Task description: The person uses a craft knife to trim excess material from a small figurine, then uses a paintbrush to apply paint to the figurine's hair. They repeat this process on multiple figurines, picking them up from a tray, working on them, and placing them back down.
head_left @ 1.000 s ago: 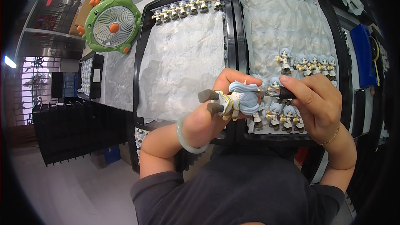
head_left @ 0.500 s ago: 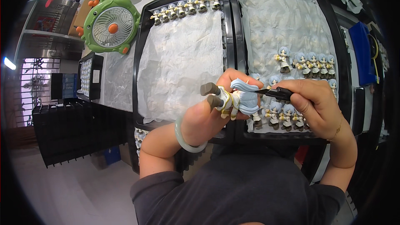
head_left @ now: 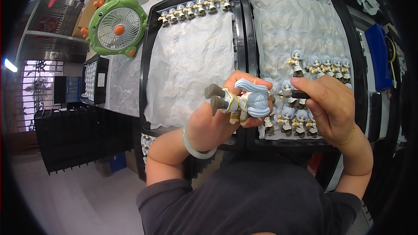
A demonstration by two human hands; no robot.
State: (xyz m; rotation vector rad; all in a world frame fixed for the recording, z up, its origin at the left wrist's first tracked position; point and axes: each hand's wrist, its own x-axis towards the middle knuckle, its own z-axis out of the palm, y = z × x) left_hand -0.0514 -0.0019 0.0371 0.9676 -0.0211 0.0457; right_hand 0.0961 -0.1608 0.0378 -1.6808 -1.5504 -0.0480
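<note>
A small figurine [head_left: 246, 100] with pale blue hair is held above the near part of two black trays, tipped onto its side, boots to the left and the back of the head turned up. By its look, a light, stiff piece of moulded plastic is to be expected, its smooth hair perhaps slippery; the thin hair strands and small arms are judged the likeliest parts to bend or be scuffed. The torso and the thick mass of hair are best taken hold of (the boots seem sturdy too, but offer less control).

The figurine is gripped by the left hand [head_left: 204, 124], its fingers wrapped behind the body and the legs lying near the thumb. A dark, slim tool [head_left: 297, 95] is pinched between thumb and fingers of the right hand [head_left: 333, 106], its narrow end pointed at the head; whether hair is touched cannot be told. Bare fingertips lie near that end, so care is called for.

Below, the left tray [head_left: 241, 30] is lined with a white paper sheet [head_left: 189, 61], and a far row of figurines [head_left: 190, 11] is lined up on it. The widest room for moving seems to be offered over that sheet. Less is left over the right tray [head_left: 356, 56], where figurines [head_left: 327, 67] are crowded around the right hand. Both trays are bounded by raised rims; beyond, at the left, a green fan [head_left: 117, 28] is stood by the tabletop's [head_left: 124, 78] edge.
</note>
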